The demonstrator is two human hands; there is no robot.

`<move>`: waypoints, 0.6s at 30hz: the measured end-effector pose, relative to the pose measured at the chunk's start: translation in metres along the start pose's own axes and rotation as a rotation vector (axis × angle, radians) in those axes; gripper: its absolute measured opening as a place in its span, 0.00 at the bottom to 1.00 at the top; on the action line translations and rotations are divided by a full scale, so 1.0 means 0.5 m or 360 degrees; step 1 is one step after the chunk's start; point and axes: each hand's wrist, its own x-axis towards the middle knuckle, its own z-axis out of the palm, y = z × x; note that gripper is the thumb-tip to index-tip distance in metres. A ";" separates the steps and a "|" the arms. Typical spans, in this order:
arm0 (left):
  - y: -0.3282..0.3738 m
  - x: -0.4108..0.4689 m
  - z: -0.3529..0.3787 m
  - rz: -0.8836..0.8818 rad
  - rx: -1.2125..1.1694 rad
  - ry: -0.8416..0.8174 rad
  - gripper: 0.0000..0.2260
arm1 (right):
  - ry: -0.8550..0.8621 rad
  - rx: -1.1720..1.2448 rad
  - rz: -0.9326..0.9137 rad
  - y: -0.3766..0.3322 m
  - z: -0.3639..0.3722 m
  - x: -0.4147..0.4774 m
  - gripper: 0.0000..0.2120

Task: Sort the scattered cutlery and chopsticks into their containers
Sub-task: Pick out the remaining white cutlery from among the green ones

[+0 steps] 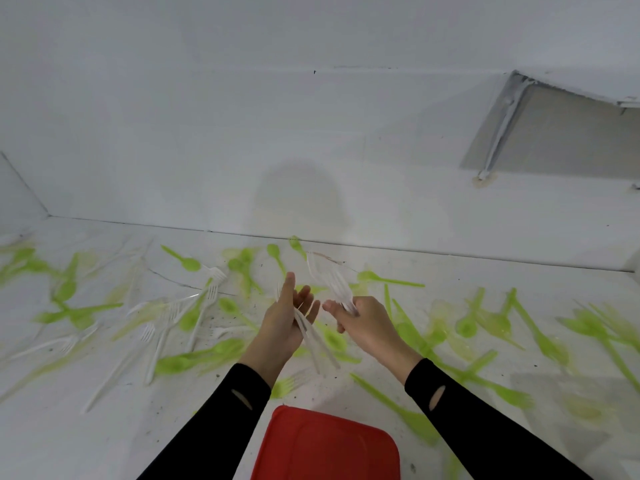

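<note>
forks [329, 278] gripped in right hand [367, 327]: align tines with the bundle [313, 341] resting on the open-fingered left hand [284, 320], beyond the red lid [325, 445].

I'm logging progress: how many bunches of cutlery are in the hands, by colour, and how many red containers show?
White bunches: 2, the left bunch in the left hand, the right bunch in the right hand
Green bunches: 0
Red container: 1
Total: 3
</note>
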 end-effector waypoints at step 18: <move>-0.035 -0.108 0.040 0.0067 0.0228 -0.0452 0.23 | -0.0371 0.0164 0.0024 -0.006 -0.043 -0.051 0.13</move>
